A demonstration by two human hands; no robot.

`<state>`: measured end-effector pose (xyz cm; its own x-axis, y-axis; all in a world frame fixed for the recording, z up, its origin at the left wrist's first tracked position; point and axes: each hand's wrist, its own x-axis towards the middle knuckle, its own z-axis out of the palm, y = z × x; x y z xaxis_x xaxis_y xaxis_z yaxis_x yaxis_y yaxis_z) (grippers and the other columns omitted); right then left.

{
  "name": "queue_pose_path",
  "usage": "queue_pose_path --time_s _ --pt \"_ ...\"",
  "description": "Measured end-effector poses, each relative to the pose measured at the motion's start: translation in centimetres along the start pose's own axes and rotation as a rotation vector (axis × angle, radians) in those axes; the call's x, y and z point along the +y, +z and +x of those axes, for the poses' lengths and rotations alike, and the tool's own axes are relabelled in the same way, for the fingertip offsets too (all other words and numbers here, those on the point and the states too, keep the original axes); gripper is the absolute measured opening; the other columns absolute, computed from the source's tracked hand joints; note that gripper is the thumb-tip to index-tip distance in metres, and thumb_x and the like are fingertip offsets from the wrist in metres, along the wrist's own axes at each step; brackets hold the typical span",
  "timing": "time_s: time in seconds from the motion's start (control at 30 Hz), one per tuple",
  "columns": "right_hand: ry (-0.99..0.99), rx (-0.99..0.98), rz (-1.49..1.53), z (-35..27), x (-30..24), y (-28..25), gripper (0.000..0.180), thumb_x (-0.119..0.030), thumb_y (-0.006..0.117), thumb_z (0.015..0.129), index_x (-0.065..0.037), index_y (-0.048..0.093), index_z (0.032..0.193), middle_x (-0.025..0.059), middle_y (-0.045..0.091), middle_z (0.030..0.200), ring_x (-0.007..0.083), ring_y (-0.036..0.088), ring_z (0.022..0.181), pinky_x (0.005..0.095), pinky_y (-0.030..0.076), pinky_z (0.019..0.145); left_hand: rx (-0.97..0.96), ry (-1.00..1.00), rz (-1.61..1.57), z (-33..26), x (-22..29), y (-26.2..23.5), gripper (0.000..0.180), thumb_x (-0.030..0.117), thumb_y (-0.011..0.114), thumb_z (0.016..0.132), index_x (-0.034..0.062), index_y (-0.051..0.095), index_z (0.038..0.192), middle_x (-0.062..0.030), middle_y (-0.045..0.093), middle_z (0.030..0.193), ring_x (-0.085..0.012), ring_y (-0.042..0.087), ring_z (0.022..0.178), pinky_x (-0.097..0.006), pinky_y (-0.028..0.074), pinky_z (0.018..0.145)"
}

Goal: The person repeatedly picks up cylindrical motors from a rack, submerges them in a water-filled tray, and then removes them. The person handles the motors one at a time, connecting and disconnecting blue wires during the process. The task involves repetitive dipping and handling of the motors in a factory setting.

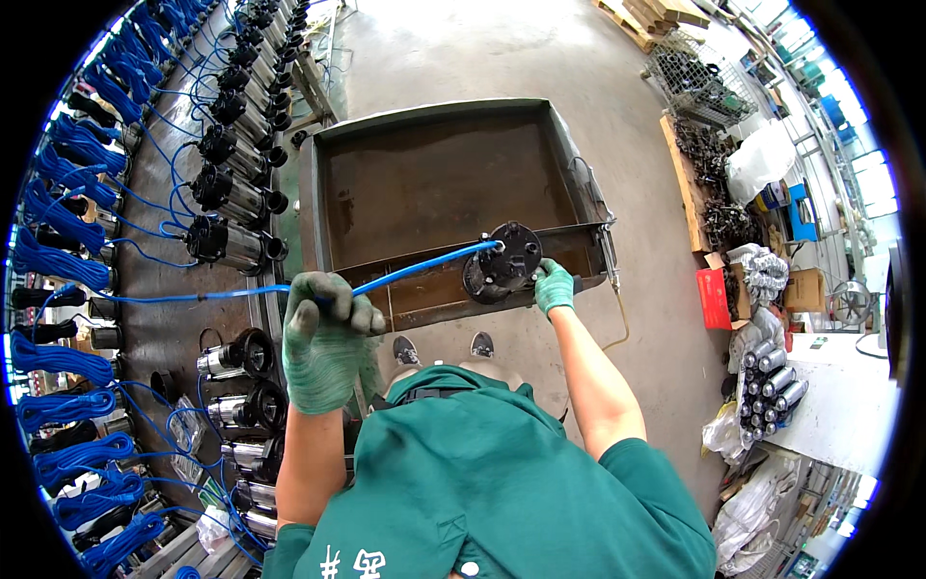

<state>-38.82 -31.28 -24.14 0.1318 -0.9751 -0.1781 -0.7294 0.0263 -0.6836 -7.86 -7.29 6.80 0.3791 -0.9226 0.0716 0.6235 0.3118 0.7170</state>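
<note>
Right hand (554,287) grips the black pump (503,261) on the metal tray's (318,207) near rim — left hand (321,333) closed round its blue cable (424,266), which runs leftward toward that hand.

left hand (323,328) grips blue cable (424,267); right hand (554,287) steadies black pump (502,261).

bright daylight from right, sharp centre, fisheye-bent edges w/ black rim.

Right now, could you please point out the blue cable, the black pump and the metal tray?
blue cable (424,266): head view, stretch between the hands.
black pump (503,262): head view, round end face.
metal tray (436,112): head view, far rim.
</note>
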Motion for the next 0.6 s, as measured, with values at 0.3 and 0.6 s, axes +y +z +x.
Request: queue_pose_path --time_s 0.3,0.6 --pt "-0.031 -0.027 0.001 0.3 0.3 0.0 0.022 -0.012 0.069 0.097 -0.006 0.074 0.117 0.0232 0.075 0.113 0.0409 0.071 0.107 0.0453 0.055 0.094 0.019 0.011 0.046 0.2 0.5 0.1 0.037 0.041 0.069 0.102 0.0096 0.059 0.119 -0.0046 0.054 0.097 -0.0208 0.063 0.084 -0.042 0.056 0.079" --pt "-0.184 -0.092 0.003 1.2 0.3 0.0 0.039 0.0 0.056 0.092 -0.003 0.068 0.13 0.0192 0.076 0.104 0.0262 0.071 0.092 0.0404 0.057 0.083 0.14 0.024 -0.065 0.2 0.1 -2.0 0.028 0.033 0.065 0.104 0.009 0.058 0.115 -0.0069 0.056 0.097 -0.0245 0.065 0.087 -0.046 0.058 0.083"
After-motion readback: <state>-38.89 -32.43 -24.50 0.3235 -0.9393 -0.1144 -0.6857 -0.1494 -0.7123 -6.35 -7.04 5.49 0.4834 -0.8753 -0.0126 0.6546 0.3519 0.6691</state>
